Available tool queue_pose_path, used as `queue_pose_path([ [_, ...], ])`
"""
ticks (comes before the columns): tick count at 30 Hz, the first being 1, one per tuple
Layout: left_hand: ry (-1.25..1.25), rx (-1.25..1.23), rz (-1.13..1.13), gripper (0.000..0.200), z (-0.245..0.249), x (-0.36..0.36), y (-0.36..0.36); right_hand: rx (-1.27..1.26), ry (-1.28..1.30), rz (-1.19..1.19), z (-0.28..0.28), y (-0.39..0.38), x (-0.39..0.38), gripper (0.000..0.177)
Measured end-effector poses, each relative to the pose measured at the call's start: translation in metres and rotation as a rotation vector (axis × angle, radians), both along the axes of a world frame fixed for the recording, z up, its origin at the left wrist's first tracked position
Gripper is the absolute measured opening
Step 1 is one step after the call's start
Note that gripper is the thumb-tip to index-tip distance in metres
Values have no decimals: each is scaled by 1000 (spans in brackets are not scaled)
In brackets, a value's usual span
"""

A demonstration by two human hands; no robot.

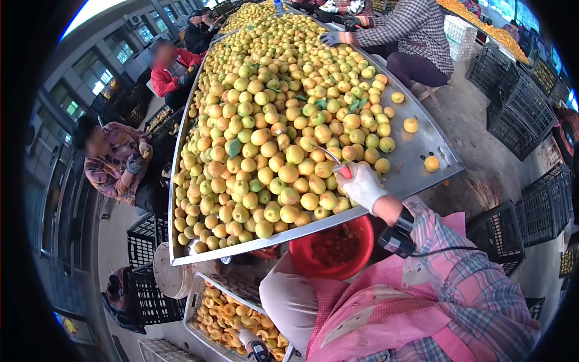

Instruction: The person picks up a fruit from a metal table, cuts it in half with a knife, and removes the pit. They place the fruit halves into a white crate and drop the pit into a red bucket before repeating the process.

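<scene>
My right hand [363,184], in a white glove, is closed around the red handle of a curved metal tool [330,154] at the near edge of the fruit pile. The tool's thin tip points up and left over the yellow-green fruit [288,174] heaped on the metal table [416,151]. Down at the bottom, my left hand [246,335], also gloved, reaches into a crate [192,308] of orange fruit halves [226,314]. Its fingers touch or lie just above the halves, too small and partly hidden to tell whether they hold one.
A red basin [362,244] with dark red contents stands below the table's near edge. Beside it are a white bucket [169,271] and black crates [154,295]. More black crates [497,232] stand at right. Co-workers sit along both table sides; one gloved hand [330,38] rests near the pile.
</scene>
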State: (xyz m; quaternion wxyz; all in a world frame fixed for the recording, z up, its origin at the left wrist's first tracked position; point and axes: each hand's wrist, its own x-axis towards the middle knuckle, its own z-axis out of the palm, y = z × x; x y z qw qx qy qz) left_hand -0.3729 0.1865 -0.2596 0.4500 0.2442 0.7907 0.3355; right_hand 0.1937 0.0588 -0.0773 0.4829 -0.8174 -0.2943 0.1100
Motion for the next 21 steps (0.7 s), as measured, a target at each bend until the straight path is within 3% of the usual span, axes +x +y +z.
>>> queue_pose_path([
  [4, 20, 0, 25, 61, -9, 4, 16, -195, -250, 77, 25, 35, 17, 27],
  [6, 85, 76, -65, 57, -3, 16, 16, -415, -330, 160, 17, 57, 32, 25],
  [9, 142, 168, -68, 50, 24, 50, 8, -432, -371, 206, 8, 79, 43, 24],
  [11, 154, 204, -175, 48, 29, 51, 4, -464, -310, 218, 10, 86, 49, 27],
  [14, 58, 235, -165, 44, 18, 48, 7, -474, -261, 223, 12, 92, 58, 32],
  [17, -11, 226, -167, 42, 1, 42, 16, -506, 83, 297, 34, 91, 61, 44],
  [18, -40, 204, -137, 40, 1, 45, 20, -511, 92, 304, 34, 91, 61, 32],
  [21, -137, 236, -141, 38, 23, 63, 20, -620, 116, 292, 33, 100, 65, 34],
])
